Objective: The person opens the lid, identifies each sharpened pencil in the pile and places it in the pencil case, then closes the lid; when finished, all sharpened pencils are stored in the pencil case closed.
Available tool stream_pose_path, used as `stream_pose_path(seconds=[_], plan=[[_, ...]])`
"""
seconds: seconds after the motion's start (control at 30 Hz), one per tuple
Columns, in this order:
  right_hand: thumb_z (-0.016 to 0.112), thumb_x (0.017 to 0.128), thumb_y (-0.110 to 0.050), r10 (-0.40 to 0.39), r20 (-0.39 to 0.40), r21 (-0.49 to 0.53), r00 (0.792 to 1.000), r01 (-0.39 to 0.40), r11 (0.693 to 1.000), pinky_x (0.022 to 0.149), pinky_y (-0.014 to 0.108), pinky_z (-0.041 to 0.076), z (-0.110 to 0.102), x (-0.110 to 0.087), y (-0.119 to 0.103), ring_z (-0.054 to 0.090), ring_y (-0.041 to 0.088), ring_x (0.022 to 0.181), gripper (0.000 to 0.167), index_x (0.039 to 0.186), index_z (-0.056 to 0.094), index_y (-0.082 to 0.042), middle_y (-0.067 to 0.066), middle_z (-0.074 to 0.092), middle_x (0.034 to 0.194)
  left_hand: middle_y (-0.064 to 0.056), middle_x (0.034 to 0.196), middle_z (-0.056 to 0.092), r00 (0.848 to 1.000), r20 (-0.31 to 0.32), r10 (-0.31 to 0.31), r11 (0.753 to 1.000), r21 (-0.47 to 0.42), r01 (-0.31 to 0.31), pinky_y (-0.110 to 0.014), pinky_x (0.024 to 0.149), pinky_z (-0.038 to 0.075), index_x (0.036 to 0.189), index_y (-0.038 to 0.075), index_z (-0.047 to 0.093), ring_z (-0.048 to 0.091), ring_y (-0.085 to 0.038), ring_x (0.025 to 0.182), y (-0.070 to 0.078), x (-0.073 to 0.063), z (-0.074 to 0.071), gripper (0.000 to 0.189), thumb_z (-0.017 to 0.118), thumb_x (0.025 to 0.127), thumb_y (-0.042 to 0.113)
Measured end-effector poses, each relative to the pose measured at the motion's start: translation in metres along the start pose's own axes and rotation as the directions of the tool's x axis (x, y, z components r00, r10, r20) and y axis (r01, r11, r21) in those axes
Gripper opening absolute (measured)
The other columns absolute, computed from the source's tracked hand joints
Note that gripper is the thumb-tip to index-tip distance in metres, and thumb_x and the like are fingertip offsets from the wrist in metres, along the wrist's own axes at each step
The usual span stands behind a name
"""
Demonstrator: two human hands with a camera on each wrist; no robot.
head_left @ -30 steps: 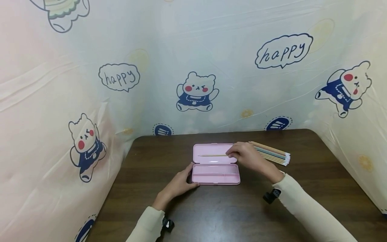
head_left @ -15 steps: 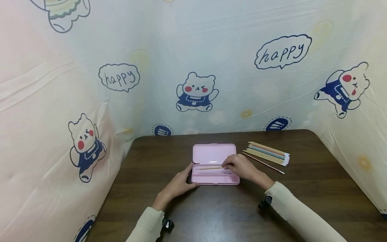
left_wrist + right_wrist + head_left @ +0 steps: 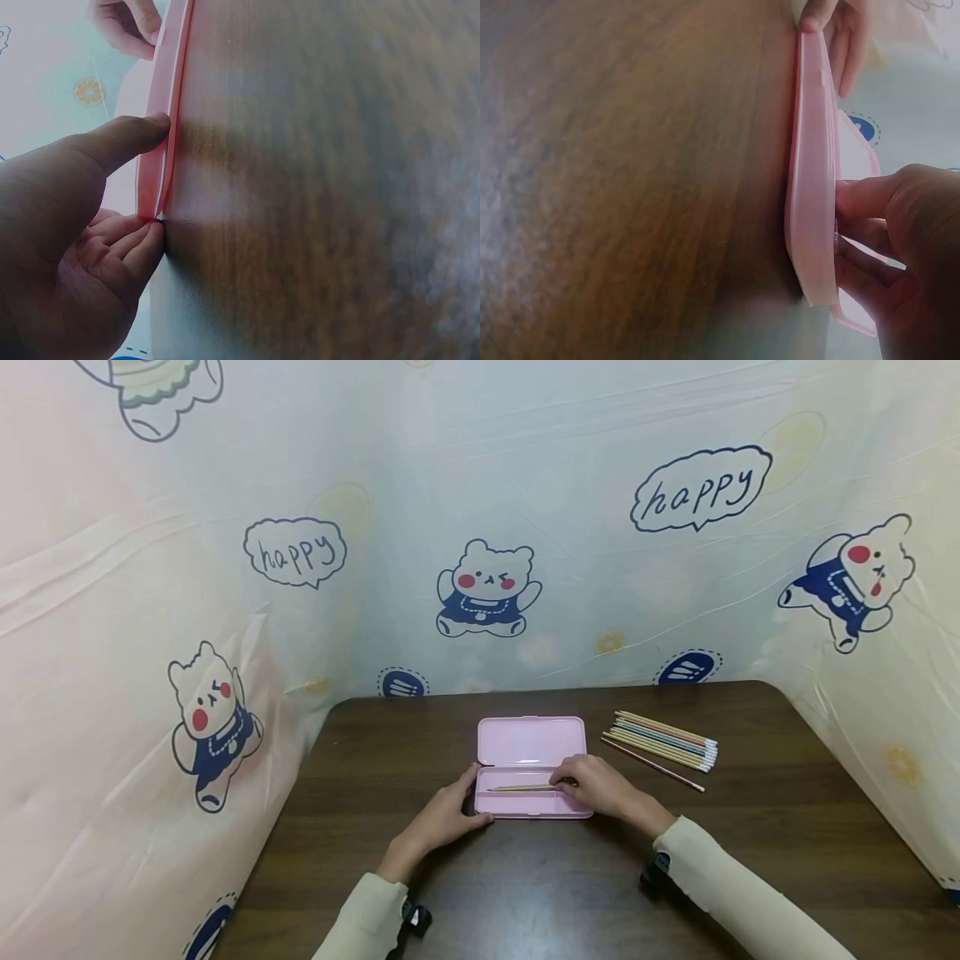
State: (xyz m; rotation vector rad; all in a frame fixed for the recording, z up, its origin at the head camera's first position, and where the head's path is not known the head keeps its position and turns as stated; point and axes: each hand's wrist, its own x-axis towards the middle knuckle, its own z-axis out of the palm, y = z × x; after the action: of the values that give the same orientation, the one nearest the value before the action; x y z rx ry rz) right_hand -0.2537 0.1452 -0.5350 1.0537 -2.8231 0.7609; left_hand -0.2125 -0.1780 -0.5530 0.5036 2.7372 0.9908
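Note:
A pink pencil case (image 3: 528, 807) lies with its lid (image 3: 529, 742) swung back, a long compartment behind and narrower sections in front. My left hand (image 3: 441, 814) holds its left end, thumb on the front wall and fingers against the side, as the left wrist view also shows. Over the right part of the case, my right hand (image 3: 597, 787) pinches a thin pencil (image 3: 517, 788), whose tip points left. The pencil lies low at the rear compartment, near the divider. Its right end is hidden by the fingers. In the right wrist view the right fingertips (image 3: 851, 196) reach behind the front wall.
To the right of the case, several pencils (image 3: 663, 742) with white ends lie side by side on the brown table (image 3: 375, 752). One reddish-brown pencil (image 3: 654, 762) lies slightly apart in front of them. A printed curtain (image 3: 585, 527) hangs behind the table.
My right hand has brought the pencil from over the lid forward and down into the case's rear compartment. The left hand has stayed in place on the case.

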Motion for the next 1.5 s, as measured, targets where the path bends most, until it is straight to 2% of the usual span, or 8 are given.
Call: stream_pose_path(seconds=[0.37,0.63,0.8,0.97,1.03,1.1,1.23,1.5], plan=[[0.076,0.097,-0.006,0.012,0.024,0.017,1.0,-0.012,1.0,0.086,0.038,0.063,0.0,-0.001,-0.001,0.07,0.009,0.09,0.013,0.104,0.084,-0.013,-0.001,0.078,0.099,-0.014,0.174,0.034,1.0,0.0,0.016,1.0,-0.008,-0.016,-0.055,0.124,0.04,0.171,0.012,0.022,0.042,-0.035,0.157,0.002,-0.002,0.0,0.1,0.08,0.096,0.043],[0.077,0.095,-0.003,0.036,-0.026,-0.013,0.999,-0.037,0.999,0.088,0.043,0.063,-0.024,-0.004,-0.005,0.072,0.016,0.094,0.015,0.107,0.084,-0.01,0.003,0.08,0.104,-0.012,0.175,0.032,1.0,0.001,0.002,1.0,-0.009,-0.002,-0.055,0.125,0.039,0.172,0.014,0.021,0.04,-0.034,0.158,0.001,-0.001,-0.001,0.1,0.079,0.096,0.045],[0.075,0.096,-0.002,0.054,-0.091,-0.016,0.994,-0.055,0.998,0.084,0.042,0.063,-0.048,-0.008,0.006,0.072,0.017,0.093,0.016,0.109,0.083,-0.007,0.005,0.08,0.105,-0.013,0.174,0.032,1.0,0.0,-0.003,1.0,-0.005,0.003,-0.054,0.125,0.039,0.172,0.014,0.021,0.04,-0.034,0.158,0.002,-0.001,-0.001,0.1,0.08,0.096,0.044],[0.075,0.096,-0.001,0.092,-0.156,0.002,0.983,-0.093,0.996,0.074,0.034,0.06,-0.076,-0.017,0.02,0.064,0.013,0.081,0.014,0.107,0.083,-0.007,0.005,0.079,0.098,-0.013,0.175,0.032,1.0,-0.002,-0.004,1.0,0.002,0.004,-0.054,0.125,0.039,0.172,0.014,0.021,0.04,-0.034,0.158,0.002,-0.001,-0.001,0.1,0.079,0.096,0.045],[0.075,0.096,-0.001,0.109,-0.179,-0.007,0.978,-0.112,0.994,0.072,0.036,0.059,-0.086,-0.022,0.027,0.064,0.015,0.08,0.014,0.106,0.083,-0.007,0.007,0.079,0.098,-0.013,0.174,0.032,1.0,-0.003,-0.003,1.0,0.004,0.003,-0.054,0.125,0.039,0.172,0.014,0.021,0.04,-0.034,0.158,0.001,-0.001,-0.001,0.101,0.079,0.096,0.045],[0.075,0.096,-0.002,0.136,-0.195,-0.021,0.971,-0.142,0.99,0.077,0.042,0.062,-0.095,-0.028,0.035,0.068,0.018,0.084,0.014,0.107,0.083,-0.007,0.009,0.08,0.101,-0.013,0.174,0.033,1.0,-0.004,-0.001,1.0,0.003,0.001,-0.054,0.125,0.039,0.171,0.013,0.021,0.04,-0.034,0.158,0.001,0.0,-0.001,0.1,0.08,0.096,0.044],[0.074,0.097,-0.003,0.185,-0.207,-0.056,0.961,-0.2,0.978,0.083,0.05,0.063,-0.111,-0.041,0.051,0.071,0.022,0.089,0.014,0.108,0.082,-0.006,0.013,0.08,0.106,-0.012,0.174,0.033,1.0,-0.002,-0.002,1.0,0.008,0.002,-0.053,0.126,0.039,0.171,0.013,0.022,0.04,-0.033,0.158,0.002,0.0,0.0,0.101,0.08,0.096,0.044],[0.071,0.099,-0.003,0.261,-0.197,-0.058,0.945,-0.277,0.959,0.076,0.047,0.061,-0.132,-0.069,0.081,0.071,0.022,0.085,0.015,0.109,0.081,-0.003,0.014,0.08,0.104,-0.013,0.174,0.033,1.0,-0.001,0.011,1.0,0.0,-0.011,-0.053,0.125,0.039,0.171,0.012,0.021,0.04,-0.033,0.158,0.003,0.0,-0.001,0.1,0.08,0.096,0.042]])
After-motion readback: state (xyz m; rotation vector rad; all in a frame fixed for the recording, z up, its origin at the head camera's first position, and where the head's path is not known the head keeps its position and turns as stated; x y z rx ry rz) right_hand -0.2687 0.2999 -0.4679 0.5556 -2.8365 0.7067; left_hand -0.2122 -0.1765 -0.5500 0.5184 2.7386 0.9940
